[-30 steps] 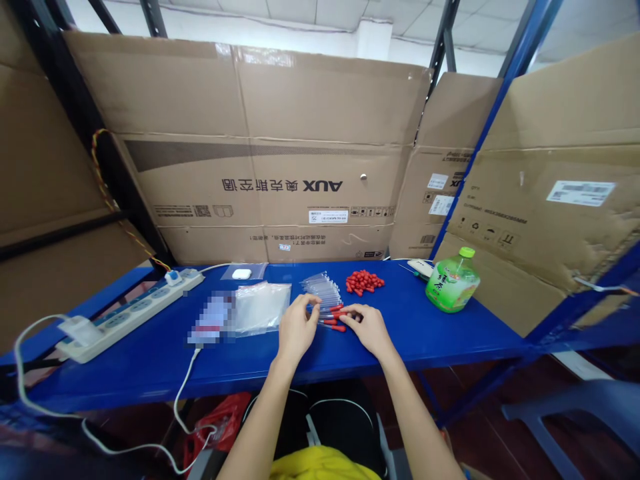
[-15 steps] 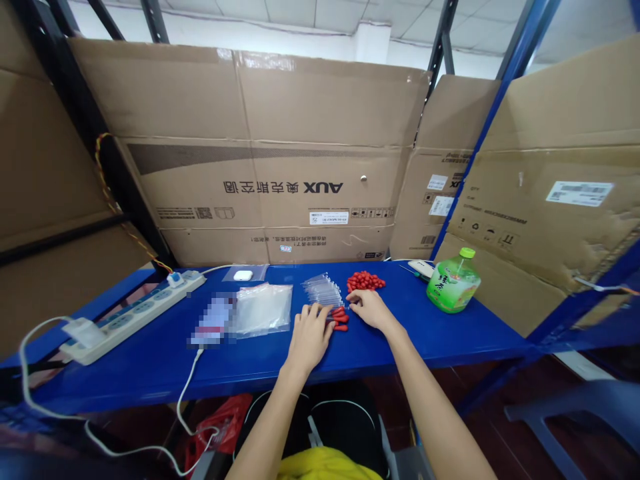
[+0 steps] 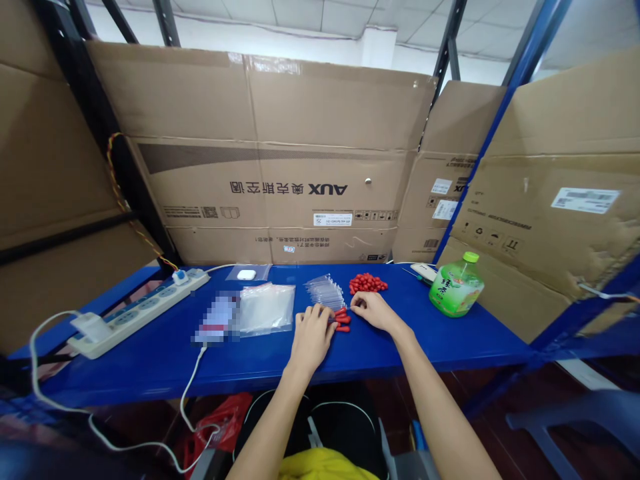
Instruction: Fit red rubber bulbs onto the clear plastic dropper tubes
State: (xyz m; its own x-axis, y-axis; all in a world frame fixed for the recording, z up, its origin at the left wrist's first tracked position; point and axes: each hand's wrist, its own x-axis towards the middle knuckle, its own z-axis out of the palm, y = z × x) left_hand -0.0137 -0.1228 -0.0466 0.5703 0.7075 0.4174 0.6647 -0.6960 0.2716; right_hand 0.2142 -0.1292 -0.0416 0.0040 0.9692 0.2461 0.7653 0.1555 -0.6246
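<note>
My left hand (image 3: pixel 311 332) lies on the blue table (image 3: pixel 150 360), fingers loosely curled over the ends of clear tubes with red caps (image 3: pixel 342 320). My right hand (image 3: pixel 373 309) rests just right of those capped tubes, its fingertips pinched together near the pile of loose red caps (image 3: pixel 368 283). What that pinch holds is too small to name. A fanned stack of clear uncapped tubes (image 3: pixel 324 291) lies just beyond my left hand.
Clear plastic bags (image 3: pixel 267 308) lie to the left, with a blurred object (image 3: pixel 217 319), a white power strip (image 3: pixel 137 312) and its cables. A green drink bottle (image 3: pixel 456 288) stands on the right. Large cardboard boxes (image 3: pixel 280 160) wall the back.
My left hand lowered onto the table over the capped tubes. My right hand moved away from me, from the capped tubes toward the red cap pile. The view drifted slightly.
</note>
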